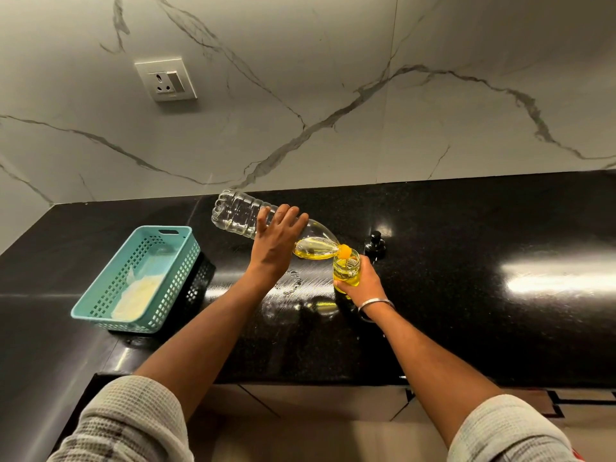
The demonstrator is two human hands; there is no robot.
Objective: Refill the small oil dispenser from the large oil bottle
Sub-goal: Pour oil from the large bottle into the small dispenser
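Head: ribbed clear bottle [240,215], glossy counter [466,261].

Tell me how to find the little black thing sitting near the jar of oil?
Look at the black countertop below the marble wall. The right hand holds the small oil dispenser there, and just behind it, towards the wall, stands the black pump cap. It is the only small, dark, knob-topped piece standing alone; nothing touches it.

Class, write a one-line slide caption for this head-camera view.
Left hand tips the large oil bottle over the small dispenser, held by the right hand.
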